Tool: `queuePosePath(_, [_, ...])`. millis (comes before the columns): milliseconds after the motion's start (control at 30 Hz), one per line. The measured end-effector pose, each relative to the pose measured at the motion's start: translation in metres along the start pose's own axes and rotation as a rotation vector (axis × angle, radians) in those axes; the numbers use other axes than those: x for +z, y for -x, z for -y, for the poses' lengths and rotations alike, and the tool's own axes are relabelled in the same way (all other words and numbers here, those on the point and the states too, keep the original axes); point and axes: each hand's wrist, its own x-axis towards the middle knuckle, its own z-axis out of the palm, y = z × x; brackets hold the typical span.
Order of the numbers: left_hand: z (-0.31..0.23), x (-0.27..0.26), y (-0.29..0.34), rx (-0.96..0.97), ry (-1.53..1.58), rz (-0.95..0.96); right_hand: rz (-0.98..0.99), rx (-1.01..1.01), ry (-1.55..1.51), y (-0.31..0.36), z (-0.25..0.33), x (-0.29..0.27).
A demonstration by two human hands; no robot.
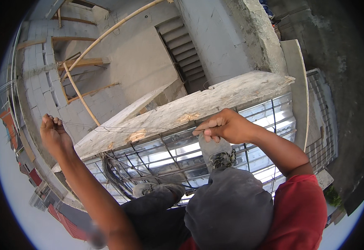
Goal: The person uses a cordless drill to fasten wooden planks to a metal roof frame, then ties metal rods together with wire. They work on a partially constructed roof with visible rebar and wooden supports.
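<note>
Thin wires [125, 126] stretch across in front of me, from one hand to the other. At the left, my left hand [57, 135] is raised with fingers curled, pinching one end. The other end is pinched between the thumb and fingers of my right hand [227, 126], which is just above my shoe [213, 152]. Under the wires runs a rough, pale board [157, 121] with chipped patches. Below it a grid of steel bars [167, 146] lies over shiny corrugated metal sheeting [198, 160].
A dark coil of wire or cable [114, 177] lies on the bars near my other shoe [146, 190]. Beyond the board, the building drops to a lower level with steps [184, 50] and bamboo poles [117, 26]. A concrete wall top [267, 39] stands at the right.
</note>
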Motion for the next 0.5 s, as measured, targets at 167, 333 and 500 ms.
queuePosePath(167, [0.007, 0.003, 0.002, -0.003, 0.022, -0.008, -0.034, -0.081, 0.131, 0.008, 0.004, 0.002])
queuePosePath(333, [0.023, 0.021, 0.016, -0.066, 0.035, -0.024, -0.275, -0.202, 0.275, 0.007, -0.003, -0.001])
queuePosePath(500, [0.022, 0.029, 0.020, 0.021, -0.007, -0.058, -0.604, -0.589, 0.516, 0.000, -0.012, -0.010])
